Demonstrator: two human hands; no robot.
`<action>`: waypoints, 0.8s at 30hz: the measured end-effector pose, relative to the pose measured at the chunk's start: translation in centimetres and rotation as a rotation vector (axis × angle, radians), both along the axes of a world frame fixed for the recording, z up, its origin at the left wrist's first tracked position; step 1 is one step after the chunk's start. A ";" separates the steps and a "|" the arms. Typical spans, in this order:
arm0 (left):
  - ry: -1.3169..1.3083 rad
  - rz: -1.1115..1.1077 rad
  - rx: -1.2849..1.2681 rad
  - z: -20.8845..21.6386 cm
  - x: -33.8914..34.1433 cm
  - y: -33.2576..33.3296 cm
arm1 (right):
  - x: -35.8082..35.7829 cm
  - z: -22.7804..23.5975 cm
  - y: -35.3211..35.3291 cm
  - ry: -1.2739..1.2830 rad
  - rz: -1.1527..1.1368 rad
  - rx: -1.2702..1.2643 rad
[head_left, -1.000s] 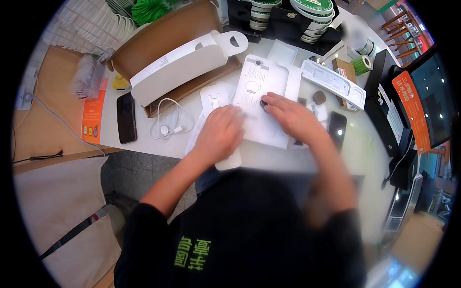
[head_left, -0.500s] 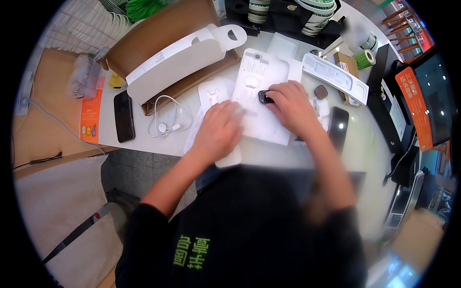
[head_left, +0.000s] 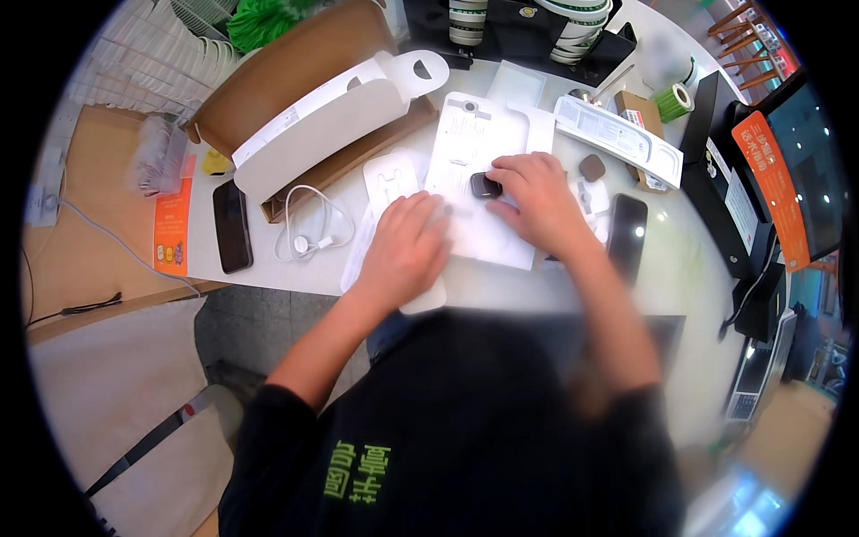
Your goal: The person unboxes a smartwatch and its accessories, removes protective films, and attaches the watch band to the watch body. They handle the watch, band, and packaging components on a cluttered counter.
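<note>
My right hand [head_left: 540, 201] grips a black smartwatch body [head_left: 486, 185] by its right side, between thumb and fingers. Its dark, rounded-square shape shows over a white printed sheet [head_left: 497, 234] with small pictures of a watch. My left hand [head_left: 407, 246] is beside the sheet's left edge, fingers bent and close together. The hand hides whatever is between those fingertips. Behind it lies a white card with a cut-out [head_left: 391, 176]. Near my right hand are a small brown rounded-square piece [head_left: 591, 167] and a black phone [head_left: 628, 234].
An open long white box [head_left: 331, 134] rests in a brown carton [head_left: 295, 55]. A coiled white charging cable [head_left: 304, 243] and another dark phone [head_left: 233, 226] lie at left. A white tray [head_left: 617, 139] is at far right, before a screen [head_left: 805, 179].
The watch body has been tilted, so more of its dark rounded-square shape shows. My right hand has shifted slightly with it. My left hand stays in nearly the same place.
</note>
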State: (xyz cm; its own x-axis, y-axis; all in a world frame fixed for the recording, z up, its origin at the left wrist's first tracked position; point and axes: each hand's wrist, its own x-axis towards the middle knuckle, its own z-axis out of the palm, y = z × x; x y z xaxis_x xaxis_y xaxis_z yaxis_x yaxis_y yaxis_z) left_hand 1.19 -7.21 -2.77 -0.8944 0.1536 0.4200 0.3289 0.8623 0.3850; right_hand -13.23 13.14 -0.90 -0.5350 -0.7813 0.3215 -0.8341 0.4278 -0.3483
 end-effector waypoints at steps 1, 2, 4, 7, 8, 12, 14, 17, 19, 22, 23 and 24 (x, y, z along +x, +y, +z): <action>0.011 0.006 -0.008 0.1 -0.1 0.1 | 0.0 0.0 0.1 -0.015 0.005 0.007; 0.010 0.005 -0.002 0.0 -0.1 0.1 | -0.1 0.1 0.2 -0.030 0.011 0.013; 0.008 0.006 0.002 0.0 -0.1 0.1 | -0.3 0.2 0.3 -0.040 0.048 0.021; 0.013 0.004 -0.008 0.1 -0.2 0.2 | -0.6 0.2 0.2 0.005 0.125 0.029; 0.012 -0.001 -0.003 0.1 -0.2 0.2 | -0.6 0.1 0.2 0.039 0.145 0.026; 0.006 -0.017 0.009 0.2 -0.8 0.3 | -0.7 -0.5 0.2 0.010 0.135 -0.011; 0.005 -0.019 0.010 0.1 -1.0 0.4 | -1.2 -0.4 -0.2 -0.138 0.064 0.049; 0.005 -0.020 0.011 0.1 -1.4 0.5 | -2.2 -0.8 -0.7 -0.161 0.041 0.032; 0.000 -0.020 0.020 0.2 -1.6 0.5 | -2.4 -0.8 -1.0 -0.127 0.051 0.011; 0.003 -0.027 0.027 0.0 -1.8 0.6 | -2.4 -0.8 -1.0 -0.091 0.038 -0.002; 0.002 -0.029 0.028 0.0 -1.9 0.6 | -2.3 -1.0 -0.8 -0.075 0.021 -0.019; 0.000 -0.024 0.026 0.0 -1.9 0.6 | -2.0 -0.8 -0.9 -0.060 0.011 -0.039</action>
State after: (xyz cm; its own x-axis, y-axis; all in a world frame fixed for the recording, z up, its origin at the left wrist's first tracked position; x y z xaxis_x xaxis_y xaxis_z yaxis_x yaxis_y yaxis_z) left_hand -0.68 -6.64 -2.76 -0.8907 0.1642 0.4239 0.3494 0.8439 0.4071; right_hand -15.27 12.23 -1.72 -0.5458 -0.7748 0.3190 -0.8156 0.4040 -0.4141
